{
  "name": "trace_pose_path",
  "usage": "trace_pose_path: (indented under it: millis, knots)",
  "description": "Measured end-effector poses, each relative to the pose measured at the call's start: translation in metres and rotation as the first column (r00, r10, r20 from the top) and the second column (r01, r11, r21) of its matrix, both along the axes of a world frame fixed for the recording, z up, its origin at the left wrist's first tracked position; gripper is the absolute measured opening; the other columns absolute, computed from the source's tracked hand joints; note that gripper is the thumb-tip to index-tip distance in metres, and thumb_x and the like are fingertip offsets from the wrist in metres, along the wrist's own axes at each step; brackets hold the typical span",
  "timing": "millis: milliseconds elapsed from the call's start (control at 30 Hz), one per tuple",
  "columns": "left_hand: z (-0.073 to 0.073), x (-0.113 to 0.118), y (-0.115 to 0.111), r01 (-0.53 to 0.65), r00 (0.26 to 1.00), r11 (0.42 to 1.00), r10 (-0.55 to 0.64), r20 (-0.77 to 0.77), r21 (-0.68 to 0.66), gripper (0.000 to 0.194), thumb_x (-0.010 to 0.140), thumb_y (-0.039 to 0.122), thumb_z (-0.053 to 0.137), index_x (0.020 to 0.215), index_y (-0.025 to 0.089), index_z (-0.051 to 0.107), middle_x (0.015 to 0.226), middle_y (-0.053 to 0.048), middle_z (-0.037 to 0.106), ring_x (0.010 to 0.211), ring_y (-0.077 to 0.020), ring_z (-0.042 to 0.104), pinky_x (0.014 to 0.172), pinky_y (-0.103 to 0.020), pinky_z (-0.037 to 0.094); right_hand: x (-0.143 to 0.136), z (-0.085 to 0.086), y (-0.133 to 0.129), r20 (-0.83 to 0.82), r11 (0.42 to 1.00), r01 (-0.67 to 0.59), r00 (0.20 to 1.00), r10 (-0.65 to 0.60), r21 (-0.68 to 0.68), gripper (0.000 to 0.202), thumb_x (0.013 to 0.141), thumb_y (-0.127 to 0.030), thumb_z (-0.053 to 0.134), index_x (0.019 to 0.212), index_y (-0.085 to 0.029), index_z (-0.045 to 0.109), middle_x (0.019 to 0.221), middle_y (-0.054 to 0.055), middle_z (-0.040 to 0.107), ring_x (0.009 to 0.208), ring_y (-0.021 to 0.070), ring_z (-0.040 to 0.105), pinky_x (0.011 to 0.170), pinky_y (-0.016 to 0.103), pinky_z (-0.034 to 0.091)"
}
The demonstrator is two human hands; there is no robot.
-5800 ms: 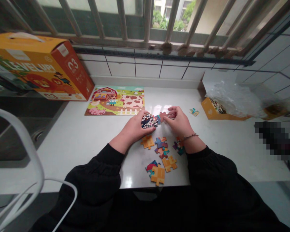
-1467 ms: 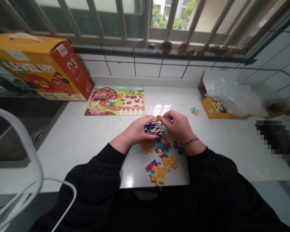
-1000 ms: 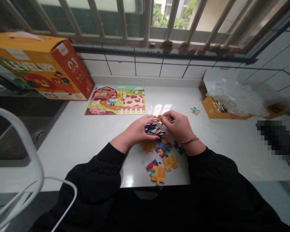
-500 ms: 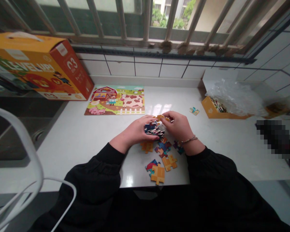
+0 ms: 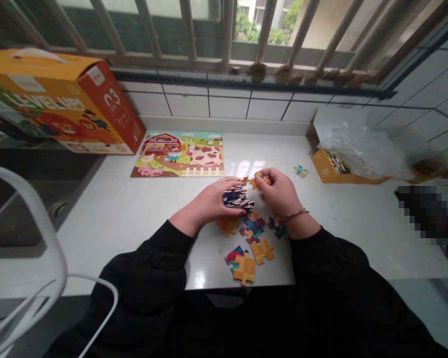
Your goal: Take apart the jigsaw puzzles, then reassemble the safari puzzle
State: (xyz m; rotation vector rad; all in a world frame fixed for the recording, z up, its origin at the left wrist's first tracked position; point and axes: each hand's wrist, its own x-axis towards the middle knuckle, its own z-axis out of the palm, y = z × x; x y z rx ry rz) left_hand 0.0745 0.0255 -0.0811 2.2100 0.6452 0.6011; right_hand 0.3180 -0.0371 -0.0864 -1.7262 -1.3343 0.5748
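My left hand [image 5: 215,200] is curled round a stack of jigsaw puzzle pieces [image 5: 236,198], its thumb along the near side and its fingers on the far side. Just right of the stack, my right hand [image 5: 278,191] pinches an orange-backed puzzle piece [image 5: 254,181] between thumb and fingers. Loose pieces lie on the counter below my hands: an orange one [image 5: 227,226], a colourful one [image 5: 252,226], a dark one [image 5: 276,227] by my right wrist, and another orange one [image 5: 262,250]. Nearest me, an orange piece [image 5: 244,268] overlaps a red and blue piece [image 5: 234,256].
A farm picture puzzle [image 5: 179,155] lies flat at the back left, before a big orange box [image 5: 63,104]. One small piece [image 5: 300,171] lies near an open orange carton [image 5: 323,166] with clear plastic wrap [image 5: 369,149]. A white cable [image 5: 57,248] loops at left; a sink [image 5: 18,209] lies beyond.
My right hand has moved slightly right, away from the stack, with the orange piece in its fingers. My left hand and the loose pieces stay where they were.
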Motion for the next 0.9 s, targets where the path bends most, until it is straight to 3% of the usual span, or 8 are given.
trace_pose_path:
  millis: [67, 200, 333, 467, 567, 733, 900]
  knots:
    - [0.001, 0.0, 0.0, -0.011, 1.0, 1.0, 0.011, -0.004, -0.009, 0.072, 0.076, 0.04, 0.101, 0.14, 0.023, 0.073, 0.153, -0.015, 0.069, 0.145, -0.0375, 0.064, 0.128, -0.06, 0.047, 0.004, -0.001, 0.001, -0.091, 1.0, 0.003, 0.996, -0.001, 0.024, 0.035, 0.095, -0.053, 0.071, 0.105, -0.02, 0.075, 0.084, 0.004, 0.074, 0.069, 0.0176, 0.061, 0.065, 0.032, 0.047]
    - [0.002, -0.001, 0.001, 0.006, 1.0, 1.0, -0.006, 0.014, -0.011, 0.067, 0.077, 0.04, 0.1, 0.136, 0.022, 0.073, 0.147, -0.014, 0.072, 0.139, -0.0358, 0.067, 0.124, -0.056, 0.05, 0.006, 0.001, 0.0, -0.204, 0.981, -0.177, 0.961, 0.189, 0.076, 0.04, 0.093, -0.058, 0.076, 0.106, -0.021, 0.071, 0.09, 0.004, 0.076, 0.075, 0.0173, 0.064, 0.068, 0.031, 0.05]
    - [0.006, -0.002, -0.001, 0.024, 1.0, 0.999, -0.024, 0.002, -0.026, 0.062, 0.078, 0.038, 0.099, 0.131, 0.023, 0.072, 0.137, -0.01, 0.075, 0.129, -0.0331, 0.07, 0.114, -0.051, 0.054, 0.003, 0.001, -0.001, -0.056, 0.977, -0.211, 0.976, 0.212, 0.015, 0.035, 0.09, -0.054, 0.082, 0.104, -0.023, 0.073, 0.076, -0.001, 0.068, 0.065, 0.0162, 0.057, 0.064, 0.032, 0.047]
    - [0.012, -0.004, -0.005, -0.001, 0.999, 0.986, -0.007, -0.047, -0.166, 0.063, 0.079, 0.039, 0.097, 0.132, 0.025, 0.065, 0.122, -0.006, 0.077, 0.11, -0.029, 0.076, 0.097, -0.045, 0.059, 0.001, -0.003, 0.0, -0.066, 0.973, -0.23, 0.971, 0.229, -0.004, 0.034, 0.089, -0.048, 0.084, 0.111, -0.024, 0.073, 0.085, 0.001, 0.074, 0.067, 0.0165, 0.061, 0.064, 0.032, 0.049]
    - [0.014, -0.004, -0.008, -0.022, 0.998, 0.98, 0.011, -0.06, -0.2, 0.063, 0.077, 0.039, 0.098, 0.127, 0.026, 0.06, 0.113, -0.004, 0.076, 0.102, -0.0274, 0.076, 0.089, -0.042, 0.059, -0.001, -0.005, 0.002, -0.083, 0.965, -0.263, 0.961, 0.264, 0.018, 0.032, 0.088, -0.041, 0.084, 0.112, -0.023, 0.072, 0.09, 0.002, 0.076, 0.07, 0.0164, 0.062, 0.065, 0.031, 0.049]
    - [0.012, -0.005, -0.008, -0.047, 0.997, 0.981, 0.034, -0.073, -0.189, 0.067, 0.075, 0.041, 0.098, 0.124, 0.026, 0.055, 0.109, -0.003, 0.075, 0.099, -0.0277, 0.075, 0.087, -0.042, 0.058, -0.003, 0.0, 0.001, -0.015, 0.967, -0.253, 0.967, 0.254, 0.013, 0.035, 0.089, -0.036, 0.085, 0.119, -0.022, 0.076, 0.089, 0.002, 0.076, 0.072, 0.0171, 0.063, 0.066, 0.031, 0.049]
    - [0.011, -0.005, -0.008, -0.037, 0.998, 0.98, 0.025, -0.062, -0.194, 0.069, 0.076, 0.04, 0.098, 0.129, 0.025, 0.056, 0.117, -0.007, 0.076, 0.104, -0.0288, 0.075, 0.093, -0.045, 0.059, 0.004, 0.006, -0.001, 0.093, 0.976, -0.218, 0.972, 0.217, 0.005, 0.023, 0.096, -0.036, 0.08, 0.116, -0.025, 0.081, 0.101, 0.005, 0.083, 0.079, 0.0201, 0.068, 0.073, 0.035, 0.052]
